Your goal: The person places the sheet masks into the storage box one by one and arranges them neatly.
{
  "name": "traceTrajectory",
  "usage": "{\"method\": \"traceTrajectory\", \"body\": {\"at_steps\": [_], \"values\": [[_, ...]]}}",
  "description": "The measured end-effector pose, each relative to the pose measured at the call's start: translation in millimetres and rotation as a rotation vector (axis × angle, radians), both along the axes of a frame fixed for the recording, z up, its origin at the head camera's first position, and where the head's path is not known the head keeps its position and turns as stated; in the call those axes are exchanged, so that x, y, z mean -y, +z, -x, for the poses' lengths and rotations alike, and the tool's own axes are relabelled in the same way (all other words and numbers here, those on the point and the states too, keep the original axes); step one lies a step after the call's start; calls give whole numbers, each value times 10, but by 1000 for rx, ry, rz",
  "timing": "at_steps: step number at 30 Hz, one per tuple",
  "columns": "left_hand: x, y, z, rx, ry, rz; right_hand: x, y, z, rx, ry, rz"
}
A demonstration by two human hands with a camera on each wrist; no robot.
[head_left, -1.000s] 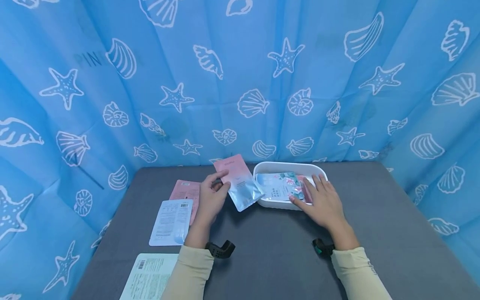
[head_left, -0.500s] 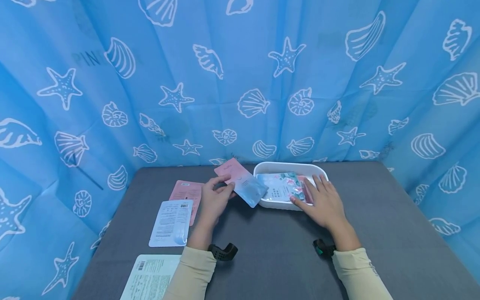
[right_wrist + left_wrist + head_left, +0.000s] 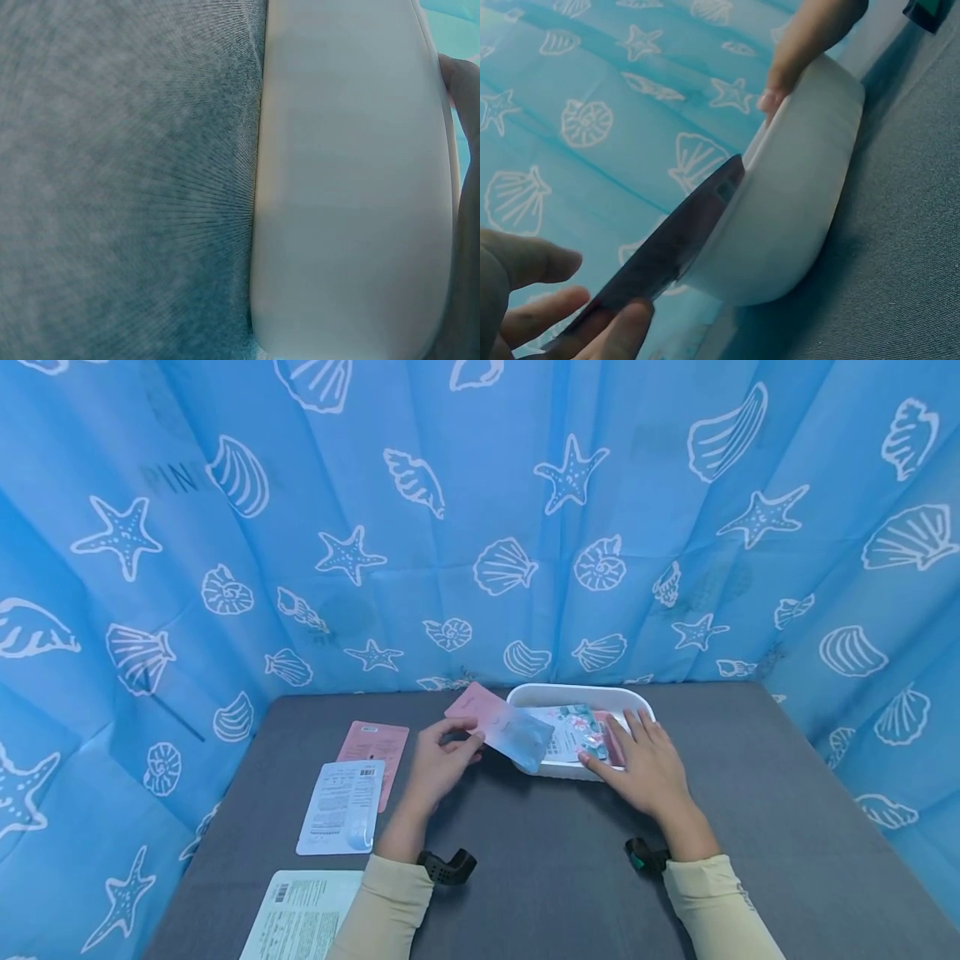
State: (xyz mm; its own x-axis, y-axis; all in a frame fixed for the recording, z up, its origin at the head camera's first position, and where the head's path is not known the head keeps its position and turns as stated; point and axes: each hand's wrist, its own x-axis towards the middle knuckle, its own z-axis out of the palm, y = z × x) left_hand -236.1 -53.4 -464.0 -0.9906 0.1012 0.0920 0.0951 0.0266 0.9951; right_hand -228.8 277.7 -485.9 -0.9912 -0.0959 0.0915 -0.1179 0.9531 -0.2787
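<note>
Between thumb and fingers my left hand (image 3: pixel 441 764) pinches the pink end of a sheet mask packet (image 3: pixel 504 727) that fades to silvery blue. The packet's far end overlaps the left end of a white tray (image 3: pixel 581 692) in the head view. Seen from the left wrist, the packet (image 3: pixel 686 225) slants up to the tray's rim. My right hand (image 3: pixel 647 770) rests with spread fingers over the tray's right end, thumb at the near rim. Inside the tray lie a floral mask packet (image 3: pixel 577 731) and a pink one (image 3: pixel 613 750), partly hidden by that hand.
On the grey table to the left lie a pink packet (image 3: pixel 382 743), a pale blue packet (image 3: pixel 341 806) overlapping it, and a pale green packet (image 3: pixel 300 910) nearer me, partly under my left sleeve. A blue seashell curtain (image 3: pixel 480 527) hangs behind the table.
My left hand has moved a little right with the packet, bringing its silvery end from beside the tray to over its left rim and tilting it flatter. My right hand has stayed put.
</note>
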Motion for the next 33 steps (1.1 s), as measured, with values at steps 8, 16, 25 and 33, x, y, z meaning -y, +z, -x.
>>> {"method": "traceTrajectory", "body": {"at_steps": [8, 16, 25, 33], "values": [[-11, -22, -11, 21, -140, 116, -3, -2, 1, 12, 0, 7], [-35, -22, -35, 26, -256, 211, -10, -28, 13, 1, 3, 8], [-36, -41, -44, 35, -280, 235, -15, -24, 22, 2, 18, 4], [20, -28, -22, 26, -227, 237, -21, -23, 13, -5, 15, 3]]}}
